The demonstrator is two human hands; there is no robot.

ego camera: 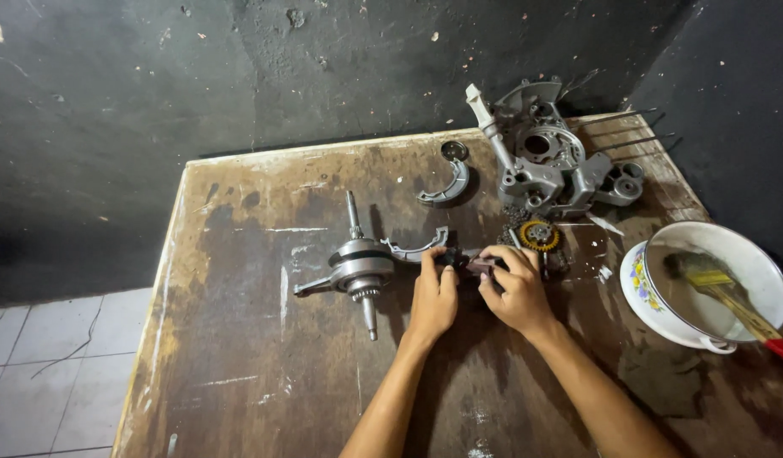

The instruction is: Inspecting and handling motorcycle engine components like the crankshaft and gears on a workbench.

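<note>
- Both hands meet near the middle of the stained wooden worktop [256,339], fingers curled in around a small dark part [469,263] held between them.
- The left hand [432,297] has its grip closed on the left end of that part, thumb and fingertips pinched on it.
- The right hand [517,290] grips the right end, fingers folded over the top so most of the part is hidden; what kind of piece it is I cannot tell.
- Just left of the hands lies a crankshaft [357,267], its round webs flat on the worktop with shafts sticking out far, near and left.
- Between the crankshaft and the left hand sits a curved grey shoe [417,247], touching or almost touching the fingers.
- A second curved shoe [447,185] lies farther off, toward the far edge.
- Just beyond the right hand is a gear with a yellow ring [540,235], lying on a dark chain.
- At the far right corner stands a grey engine case [548,161], long studs pointing right.
- To the right, a white enamel bowl [654,297] holds murky liquid and a brush [731,297] with a red handle tip.
</note>
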